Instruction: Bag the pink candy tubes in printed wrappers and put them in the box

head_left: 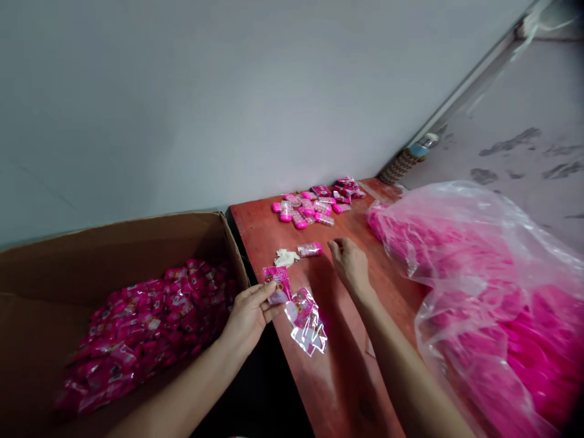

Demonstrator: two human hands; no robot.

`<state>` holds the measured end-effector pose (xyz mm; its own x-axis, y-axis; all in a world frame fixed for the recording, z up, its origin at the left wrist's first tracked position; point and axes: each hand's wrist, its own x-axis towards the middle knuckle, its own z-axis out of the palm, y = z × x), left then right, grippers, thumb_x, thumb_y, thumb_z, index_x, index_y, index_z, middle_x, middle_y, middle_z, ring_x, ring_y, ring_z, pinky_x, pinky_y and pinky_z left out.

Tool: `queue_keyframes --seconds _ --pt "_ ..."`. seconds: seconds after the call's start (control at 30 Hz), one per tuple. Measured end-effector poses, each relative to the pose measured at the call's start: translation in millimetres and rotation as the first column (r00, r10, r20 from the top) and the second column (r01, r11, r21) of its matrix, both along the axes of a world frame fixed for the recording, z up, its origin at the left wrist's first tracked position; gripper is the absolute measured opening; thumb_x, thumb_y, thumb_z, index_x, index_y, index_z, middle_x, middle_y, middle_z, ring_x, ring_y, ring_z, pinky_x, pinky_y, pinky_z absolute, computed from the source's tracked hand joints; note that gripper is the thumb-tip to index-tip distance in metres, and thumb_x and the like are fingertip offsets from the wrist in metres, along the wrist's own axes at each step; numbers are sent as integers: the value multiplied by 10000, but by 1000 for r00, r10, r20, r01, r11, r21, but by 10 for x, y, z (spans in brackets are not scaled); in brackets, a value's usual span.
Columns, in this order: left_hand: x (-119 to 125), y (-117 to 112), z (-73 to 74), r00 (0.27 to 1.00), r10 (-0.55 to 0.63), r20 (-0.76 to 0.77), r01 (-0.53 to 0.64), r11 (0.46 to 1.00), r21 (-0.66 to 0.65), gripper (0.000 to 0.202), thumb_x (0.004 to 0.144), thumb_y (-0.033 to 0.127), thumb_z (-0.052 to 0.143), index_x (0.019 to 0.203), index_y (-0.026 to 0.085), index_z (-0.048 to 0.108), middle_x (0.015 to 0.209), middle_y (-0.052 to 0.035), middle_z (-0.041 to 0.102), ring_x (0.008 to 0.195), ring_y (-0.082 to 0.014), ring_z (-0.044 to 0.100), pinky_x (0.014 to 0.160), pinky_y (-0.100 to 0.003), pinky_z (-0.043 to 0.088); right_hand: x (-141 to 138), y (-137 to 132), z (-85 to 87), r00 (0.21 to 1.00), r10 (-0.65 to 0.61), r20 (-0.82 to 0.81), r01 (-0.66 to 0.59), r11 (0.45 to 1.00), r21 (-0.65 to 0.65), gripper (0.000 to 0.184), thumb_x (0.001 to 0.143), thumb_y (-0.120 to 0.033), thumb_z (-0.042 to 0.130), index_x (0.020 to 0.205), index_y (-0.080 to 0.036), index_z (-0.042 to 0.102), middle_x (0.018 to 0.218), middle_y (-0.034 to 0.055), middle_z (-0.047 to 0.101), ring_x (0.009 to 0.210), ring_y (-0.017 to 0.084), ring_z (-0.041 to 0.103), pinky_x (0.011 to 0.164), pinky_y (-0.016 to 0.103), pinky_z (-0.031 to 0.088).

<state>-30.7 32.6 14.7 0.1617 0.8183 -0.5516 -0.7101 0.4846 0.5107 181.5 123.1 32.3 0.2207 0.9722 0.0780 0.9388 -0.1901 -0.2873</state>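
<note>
Lying in near-left box (137,249), heaped packets (155,328) looked finished. Flat pouches (302,309) lay on red table (255,228), seemingly unfilled. Left hand (250,311) pinched another pouch (276,277) over table's left edge; right hand (352,261) curled narrow, could not tell if holding anything, just right of lone container (309,249). Farther, loose containers (286,211) lay unpouched; farthest packets (349,190) looked filled.

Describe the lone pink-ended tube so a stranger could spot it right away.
Find the red table beside the cardboard box. On it, between a crumpled white scrap and the right hand, lies the clear tube with a pink end. Unlike the similar tubes clustered near the wall, it lies apart.
</note>
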Motion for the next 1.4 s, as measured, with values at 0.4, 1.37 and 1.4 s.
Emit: queue_keyframes --seconds 0.4,1.37,1.4 --pt "-48 -9 44 971 237 29 -234 970 -66 30 742 121 628 734 110 601 677 -46 652 582 -126 625 599 -288 559 -331 340 -51 979 -133 -152 111 984 -141 479 680 -362 609 1051 -74 514 1052 253 588 977 364 565 752 419 426" --pt "354 -163 180 1000 -20 14 18 986 168 304 631 351 723 684 125 527 496 27 529 393 -83 477 373 -187 364 -867 -1508 -289 16 -37 -999 -56 998 -38 247 767 -431 585 803 -192 531 606 -34 551 442 94 503 415 209 404" --pt "337 -165 184 999 -51 5 49 978 204 311 652 382 700 684 125 528 496 26 526 389 -82 472 372 -189 363 -858 -1505 -299 5 -34 -999 -71 997 -34 245 768 -429 584 797 -191 531 599 -35 548 439 94 501 413 209 399"
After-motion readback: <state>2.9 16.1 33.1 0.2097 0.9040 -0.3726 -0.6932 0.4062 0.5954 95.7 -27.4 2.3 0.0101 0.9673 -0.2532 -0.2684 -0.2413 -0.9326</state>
